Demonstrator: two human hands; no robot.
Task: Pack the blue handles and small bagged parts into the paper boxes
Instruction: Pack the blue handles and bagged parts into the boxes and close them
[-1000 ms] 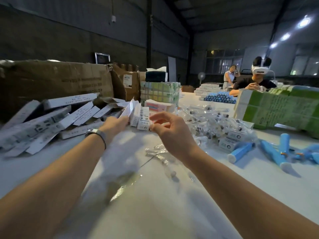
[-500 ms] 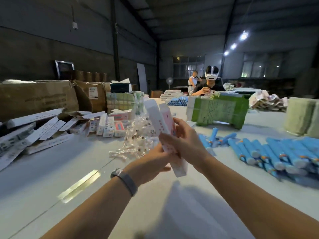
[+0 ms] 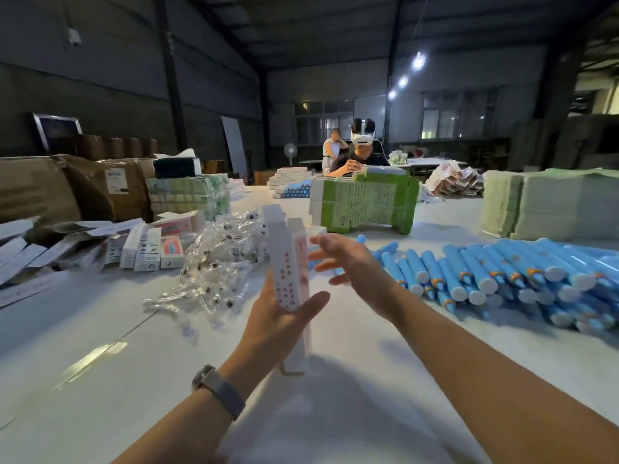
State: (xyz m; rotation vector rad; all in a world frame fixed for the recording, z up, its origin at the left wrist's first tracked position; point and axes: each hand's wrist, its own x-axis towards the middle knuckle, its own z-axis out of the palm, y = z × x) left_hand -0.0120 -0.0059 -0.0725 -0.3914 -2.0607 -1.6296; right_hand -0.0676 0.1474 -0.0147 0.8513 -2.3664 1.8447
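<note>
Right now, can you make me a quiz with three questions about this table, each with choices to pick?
1. Where is the pile of blue handles?
A. right side of the table
B. on the floor
C. inside the cardboard carton

2. What colour are the handles' flat end caps?
A. red
B. white
C. black

3. What is the left hand doing?
A. resting flat on the table
B. waving, holding nothing
C. holding a paper box upright

Answers: 1 A, they lie right of the right hand. 2 B, the ends show white. 3 C, thumb and fingers grip the box.
</note>
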